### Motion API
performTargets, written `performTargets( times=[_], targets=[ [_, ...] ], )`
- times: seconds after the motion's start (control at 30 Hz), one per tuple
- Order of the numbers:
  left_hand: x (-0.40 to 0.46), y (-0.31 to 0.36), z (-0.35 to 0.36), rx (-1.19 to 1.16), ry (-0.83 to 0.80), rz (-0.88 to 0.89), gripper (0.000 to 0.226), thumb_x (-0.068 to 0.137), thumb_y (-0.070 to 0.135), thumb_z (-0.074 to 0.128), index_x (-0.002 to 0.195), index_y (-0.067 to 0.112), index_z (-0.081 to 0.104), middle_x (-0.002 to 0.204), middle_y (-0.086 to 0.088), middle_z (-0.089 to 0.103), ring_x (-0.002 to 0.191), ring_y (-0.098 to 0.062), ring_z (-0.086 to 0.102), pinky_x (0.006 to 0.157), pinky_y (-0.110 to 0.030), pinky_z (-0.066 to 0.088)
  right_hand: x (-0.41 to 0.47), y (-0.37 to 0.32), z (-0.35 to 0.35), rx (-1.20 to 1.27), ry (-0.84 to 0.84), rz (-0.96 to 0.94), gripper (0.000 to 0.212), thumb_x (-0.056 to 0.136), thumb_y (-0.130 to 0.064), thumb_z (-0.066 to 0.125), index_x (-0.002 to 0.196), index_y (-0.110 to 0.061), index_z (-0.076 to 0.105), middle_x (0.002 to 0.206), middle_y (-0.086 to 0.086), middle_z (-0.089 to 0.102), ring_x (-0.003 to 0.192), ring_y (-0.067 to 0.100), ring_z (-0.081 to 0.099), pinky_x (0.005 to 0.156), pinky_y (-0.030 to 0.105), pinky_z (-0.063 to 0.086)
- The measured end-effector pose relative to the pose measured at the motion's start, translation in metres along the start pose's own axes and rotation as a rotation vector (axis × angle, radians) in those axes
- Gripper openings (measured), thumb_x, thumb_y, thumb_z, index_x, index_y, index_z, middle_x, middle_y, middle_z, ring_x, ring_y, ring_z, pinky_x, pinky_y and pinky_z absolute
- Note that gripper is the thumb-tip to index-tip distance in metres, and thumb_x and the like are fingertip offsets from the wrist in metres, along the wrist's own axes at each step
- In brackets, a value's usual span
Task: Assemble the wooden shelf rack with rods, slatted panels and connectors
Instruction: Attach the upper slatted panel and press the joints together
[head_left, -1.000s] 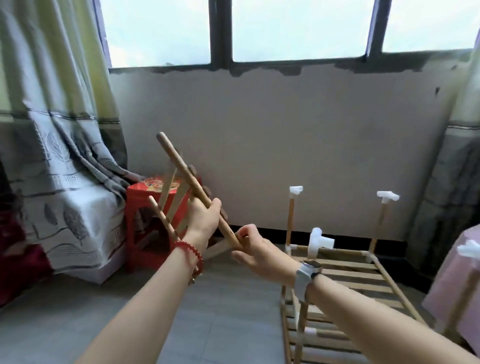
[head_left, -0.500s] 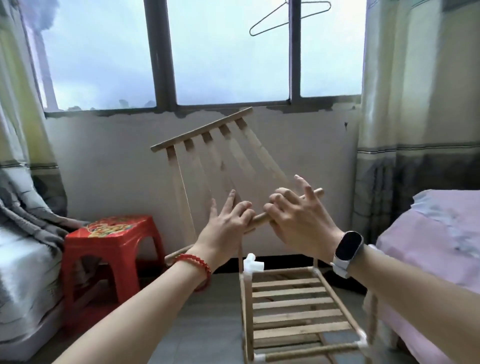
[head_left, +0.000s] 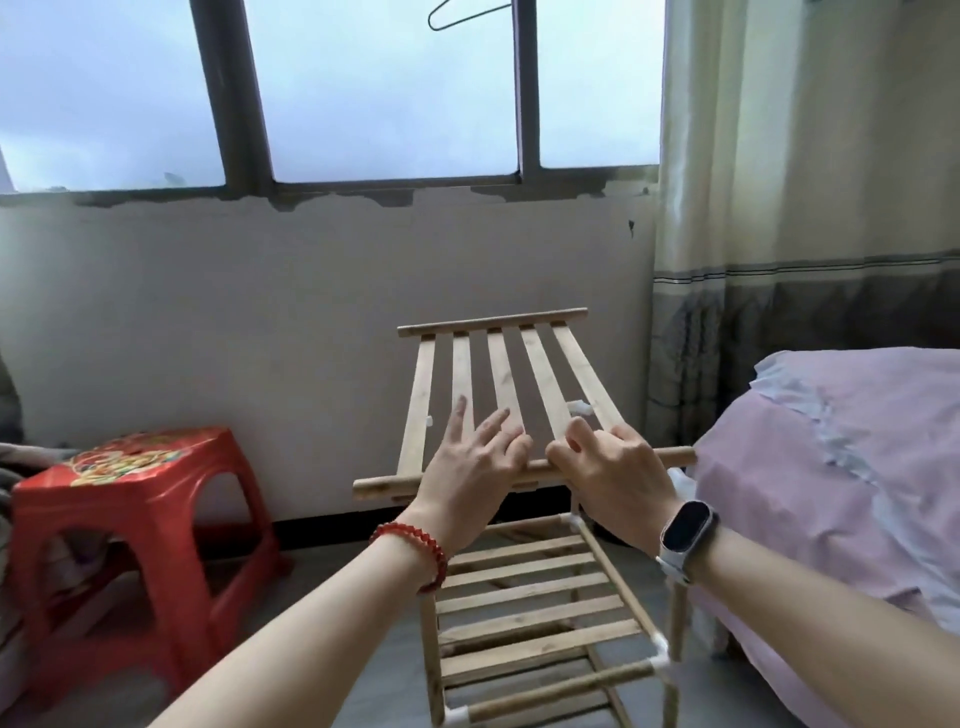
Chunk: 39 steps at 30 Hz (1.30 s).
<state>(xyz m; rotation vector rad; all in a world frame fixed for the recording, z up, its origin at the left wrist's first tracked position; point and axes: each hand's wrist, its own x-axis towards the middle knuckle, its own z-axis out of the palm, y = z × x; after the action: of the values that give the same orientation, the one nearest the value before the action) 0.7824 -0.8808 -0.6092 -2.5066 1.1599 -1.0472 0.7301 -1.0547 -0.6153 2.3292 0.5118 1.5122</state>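
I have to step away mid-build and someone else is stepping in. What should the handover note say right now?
Left hand: fingers spread over the loose slatted panel, holding its near rod.
Right hand: fingers curled round that same near rod.
The panel is held in the air above the partly built rack, not seated.
Done: lower shelves joined with white connectors.
Left: lower the panel so its rod ends meet the connectors on the uprights; a far connector shows through the slats.
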Motion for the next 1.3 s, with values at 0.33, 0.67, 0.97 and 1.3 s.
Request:
performTargets(
  times=[0.33, 0.67, 0.97, 1.3],
  targets=[
    [-0.058, -0.003, 0.036, -0.456, 0.203, -0.592, 0.093, 0.072, 0.032, 0.078, 0.145, 0.014, 0.023, 0.147, -0.013, 0.023, 0.135, -0.031, 0.029, 0.110, -0.054, 0.015, -0.024, 0.012, 0.023, -0.008, -0.129, 0.218, 0.025, 0.056, 0.003, 0.083, 0.069, -0.007, 0.064, 0.063, 0.011, 0.054, 0.033, 0.025, 0.046, 0.043, 0.031, 0.045],
    [-0.070, -0.009, 0.077, -0.954, -0.046, -0.720, 0.021, 0.094, 0.032, 0.052, 0.105, 0.015, 0.061, 0.124, 0.003, 0.039, 0.100, -0.001, 0.040, 0.082, -0.010, 0.029, 0.009, -0.018, 0.036, -0.168, -0.257, 0.263, 0.019, 0.058, -0.005, 0.079, 0.068, -0.016, 0.068, 0.059, 0.003, 0.058, 0.031, 0.021, 0.049, 0.039, 0.021, 0.037],
    [-0.088, -0.058, 0.078, -0.731, -0.214, -0.679, 0.032, 0.099, 0.031, 0.040, 0.115, 0.018, 0.064, 0.137, -0.001, 0.043, 0.126, -0.026, 0.037, 0.108, -0.033, 0.028, 0.019, -0.053, 0.042, -0.183, -0.276, 0.206, 0.022, 0.054, -0.007, 0.084, 0.064, -0.016, 0.067, 0.055, 0.002, 0.054, 0.028, 0.016, 0.047, 0.036, 0.020, 0.038],
    [-0.020, -0.050, 0.028, -1.850, 0.310, -1.349, 0.039, 0.094, 0.034, 0.053, 0.122, 0.007, 0.047, 0.111, -0.014, 0.063, 0.096, -0.027, 0.066, 0.070, -0.033, 0.057, 0.024, -0.063, 0.030, -0.071, -0.164, 0.236, 0.015, 0.065, -0.003, 0.078, 0.069, -0.011, 0.066, 0.062, 0.006, 0.056, 0.034, 0.018, 0.049, 0.042, 0.024, 0.039]
  ],
)
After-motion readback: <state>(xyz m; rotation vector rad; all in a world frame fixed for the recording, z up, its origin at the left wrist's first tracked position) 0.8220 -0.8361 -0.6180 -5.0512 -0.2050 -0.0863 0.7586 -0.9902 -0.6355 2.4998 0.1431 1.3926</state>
